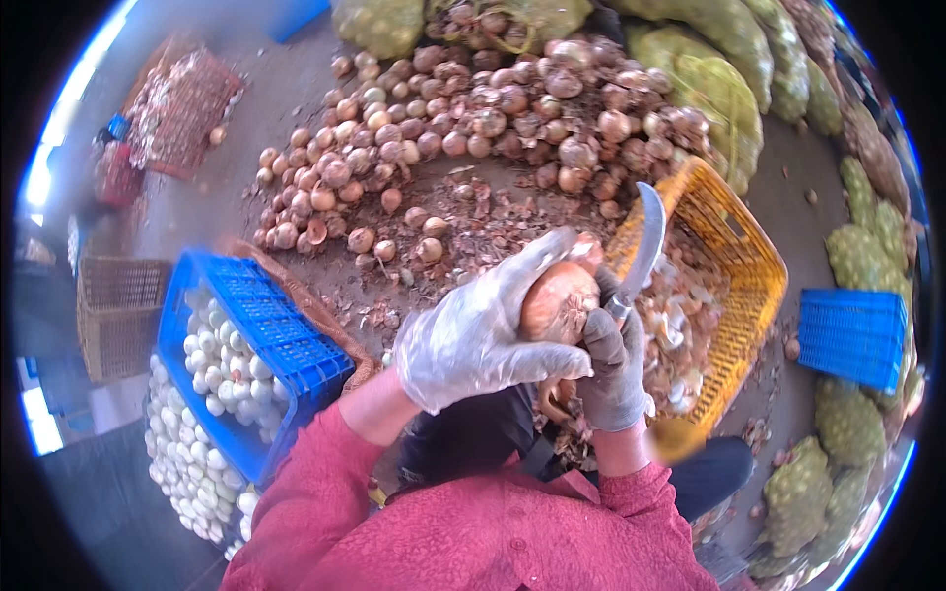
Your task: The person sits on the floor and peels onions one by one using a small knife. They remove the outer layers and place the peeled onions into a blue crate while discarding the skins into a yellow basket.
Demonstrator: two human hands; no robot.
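Note:
A brown-skinned onion (558,303) sits in the gloved palm of my left hand (481,323), its root end turned toward my right hand. The fingers and thumb of the left hand wrap round it. In my right hand (619,366), also gloved, is a knife (648,236) with a curved blade pointing up and away from me. The right thumb rests against the onion's root end. Both hands are over my lap, close to the yellow crate (754,295), which contains loose onion skins (678,335). The knife's handle is mostly hidden in the right hand.
Unpeeled onions (453,118) lie heaped on the floor ahead, backed by yellow-green mesh sacks (705,94). At left, a blue crate (281,325) contains peeled white onions (222,364), with more beside it. Another blue crate (852,340) and several filled sacks (857,424) stand at right.

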